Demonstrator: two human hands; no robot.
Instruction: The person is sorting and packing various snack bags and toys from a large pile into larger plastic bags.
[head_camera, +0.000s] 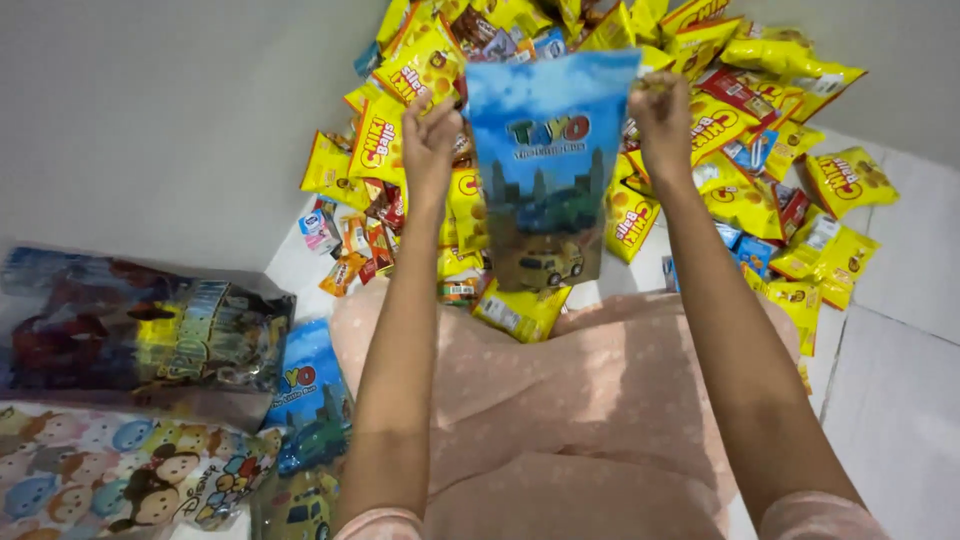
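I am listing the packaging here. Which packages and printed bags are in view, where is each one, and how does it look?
Blue bag: held up by left hand and right hand; flat, cartoon city and yellow vehicle.
Yellow packets: heap on floor behind; small, red print.
Small packets: heap's left edge; orange, red, white.
Dark bags: stacked left; multicoloured.
Cartoon bag: bottom left; pastel round faces.

Heap of yellow snack packets (745, 190) against the wall, small red and blue packets (360, 235) mixed in. White tiled floor (900, 400). At left, stacked cartoon-print bags (130, 330); another blue bag (310, 400) beside them.
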